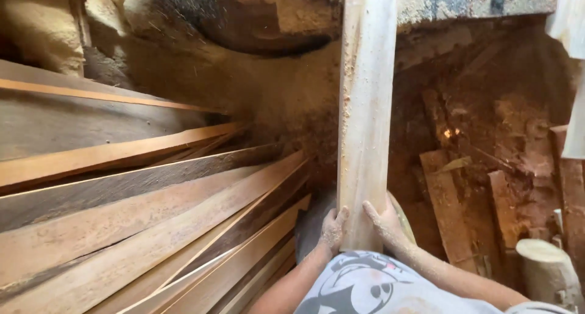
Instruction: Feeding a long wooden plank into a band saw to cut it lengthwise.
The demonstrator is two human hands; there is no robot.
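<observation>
A long pale wooden plank [367, 107] dusted with sawdust runs away from me up the middle of the view. My left hand [333, 229] grips its near end on the left edge, thumb laid on the top face. My right hand [384, 221] clasps the same end from the right side, fingers resting on top. Both hands and forearms are coated with sawdust. The plank's far end goes out of view at the top.
A slanting stack of sawn boards [140, 216] fills the left half. Sawdust heaps [280, 88] lie behind it. Reddish offcuts [463, 210] and bark litter the floor on the right, with a cut log end [542, 265] at lower right.
</observation>
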